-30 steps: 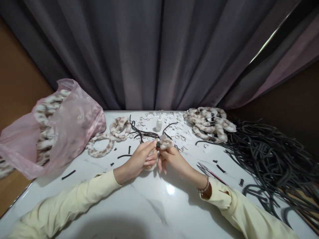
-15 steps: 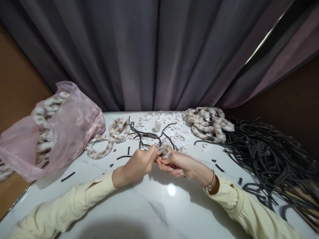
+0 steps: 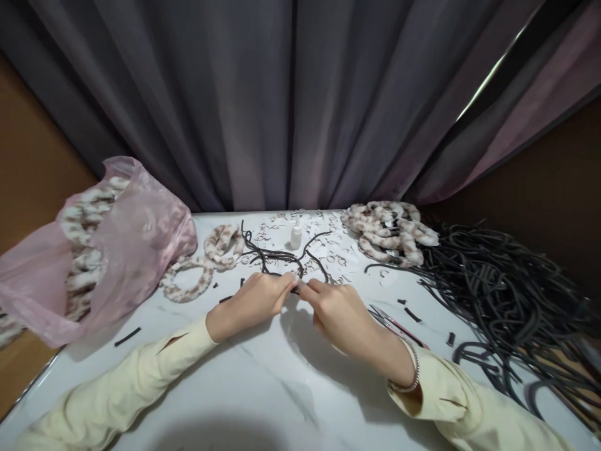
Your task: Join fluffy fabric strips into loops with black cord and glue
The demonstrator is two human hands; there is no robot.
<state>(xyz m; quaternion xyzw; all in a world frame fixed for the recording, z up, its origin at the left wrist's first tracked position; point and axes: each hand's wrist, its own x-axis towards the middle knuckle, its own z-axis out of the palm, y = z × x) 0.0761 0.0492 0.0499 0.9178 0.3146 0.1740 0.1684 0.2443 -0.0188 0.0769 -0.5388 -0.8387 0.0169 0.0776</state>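
Observation:
Above the middle of the white table, my left hand (image 3: 258,299) and my right hand (image 3: 340,316) meet fingertip to fingertip. Both are closed in a pinch on a short dark bit of black cord (image 3: 295,289), mostly hidden by the fingers. Just beyond them, several loose black cords (image 3: 282,255) lie across the table. A pair of scissors (image 3: 399,327) with reddish handles rests partly behind my right wrist. The fluffy brown-and-white piece held a moment ago does not show between the hands.
Left stands a pink plastic bag (image 3: 141,244) of fluffy rings, with two loose fluffy rings (image 3: 188,279) beside it. Farther back are a small white bottle (image 3: 296,235) and scattered clear bits (image 3: 335,258). To the right lie piled fluffy rings (image 3: 394,232) and a heap of black cords (image 3: 498,294).
My right hand has turned over, palm down, and its fingertips meet my left fingers. The fluffy piece has gone from sight. The scissors now show beside my right wrist.

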